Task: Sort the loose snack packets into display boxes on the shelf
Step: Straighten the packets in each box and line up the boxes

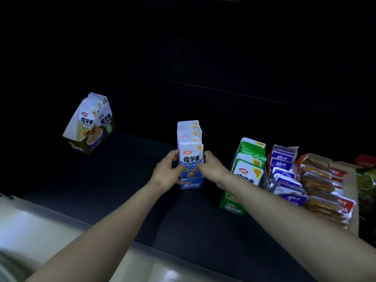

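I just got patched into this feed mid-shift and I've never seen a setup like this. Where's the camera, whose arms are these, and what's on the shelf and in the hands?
There is no machine here. A person works with bare hands, and the single picture comes from a wide-angle camera worn on their head, looking forward and down. The left hand and right hand grip the blue box from either side. It stands upright on the dark shelf and is filled with blue-and-white packets. To its right stands a green box of green packets, then rows of purple packets and orange-red packets. Far left, apart from the rest, stands an olive box holding packets. The background is too dark to read.
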